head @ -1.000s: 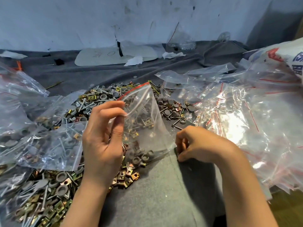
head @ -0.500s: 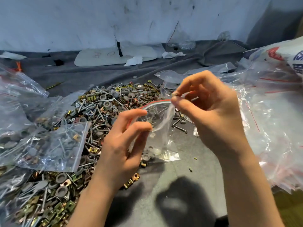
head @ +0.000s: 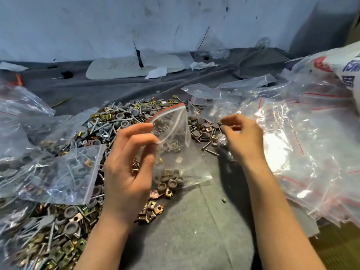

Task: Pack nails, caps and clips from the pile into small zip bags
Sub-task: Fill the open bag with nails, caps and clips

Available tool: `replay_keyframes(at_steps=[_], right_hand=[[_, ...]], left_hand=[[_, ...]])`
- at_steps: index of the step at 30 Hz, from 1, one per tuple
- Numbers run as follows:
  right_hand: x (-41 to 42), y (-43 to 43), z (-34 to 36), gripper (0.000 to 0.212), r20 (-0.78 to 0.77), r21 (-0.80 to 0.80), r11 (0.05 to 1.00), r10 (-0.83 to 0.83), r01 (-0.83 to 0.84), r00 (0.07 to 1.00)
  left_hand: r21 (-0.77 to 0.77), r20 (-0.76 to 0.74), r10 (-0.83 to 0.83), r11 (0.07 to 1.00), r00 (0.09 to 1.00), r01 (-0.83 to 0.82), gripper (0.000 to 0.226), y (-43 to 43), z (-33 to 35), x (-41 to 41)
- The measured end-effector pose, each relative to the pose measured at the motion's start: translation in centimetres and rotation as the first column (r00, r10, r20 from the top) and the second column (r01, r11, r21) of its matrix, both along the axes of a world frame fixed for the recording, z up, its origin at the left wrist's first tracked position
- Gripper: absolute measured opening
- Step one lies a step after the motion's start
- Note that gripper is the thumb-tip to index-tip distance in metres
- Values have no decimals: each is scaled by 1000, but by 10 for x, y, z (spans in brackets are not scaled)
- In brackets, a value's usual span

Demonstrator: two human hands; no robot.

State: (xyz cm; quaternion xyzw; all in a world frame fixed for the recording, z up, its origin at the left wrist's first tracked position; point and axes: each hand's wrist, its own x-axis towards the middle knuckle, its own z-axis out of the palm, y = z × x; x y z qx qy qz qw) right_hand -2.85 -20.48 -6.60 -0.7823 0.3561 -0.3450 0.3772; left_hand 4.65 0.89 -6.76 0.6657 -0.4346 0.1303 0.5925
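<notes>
The left hand (head: 132, 168) is half closed, thumb and first two fingers curled on the near lip of the small zip bag (head: 175, 152), holding it up in the middle of the grey cloth (head: 194, 227). The right hand (head: 243, 137) hovers to the right of the bag. Its fingers are curled and its fingertips (head: 224, 121) are drawn close together just above some loose caps (head: 202, 126). From here I can't tell whether it has a piece pinched or not.

The bag stands nearly upright, its long axis running from the cloth up toward the far edge. The red-striped mouth gapes wide, pointing up and a little to the right. Grey caps have settled in its bottom, which touches the cloth, and brass clips (head: 153, 208) lie just beside it.

The pile (head: 116, 121) of nails, caps and clips spreads from behind the bag down to the near left corner, passing under the left wrist. Filled bags (head: 58, 172) lie over it along the left edge, with nails and caps showing through the plastic. A heap of empty bags (head: 292, 137) covers the right side, with a printed sack (head: 342, 65) at the far right corner. A white board (head: 134, 68) lies at the far edge.
</notes>
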Motion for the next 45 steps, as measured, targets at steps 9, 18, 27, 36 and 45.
replay_keyframes(at_steps=[9, 18, 27, 36, 45], right_hand=[[17, -10, -24, 33, -364, -98, 995, -3, -35, 932], [18, -10, -17, 28, -444, -59, 990, 92, -131, 891], [20, -10, -11, 20, -483, -44, 991, 87, -124, 871], [13, -8, -17, 14, -388, -108, 971, 157, -214, 908], [-25, 39, 32, 22, 246, -93, 986, 155, -136, 957]], left_hand=[[-27, -42, 8, 1000, 999, -9, 12, 4, -1, 2], [-32, -61, -7, 999, 998, 5, 11, 5, -3, 4], [-44, -59, -7, 999, 998, 5, 12, 7, -3, 5], [-22, -20, -23, 999, 1000, 23, 12, 10, -1, 1], [8, 195, -50, 999, 979, 50, 16, 40, 27, -16]])
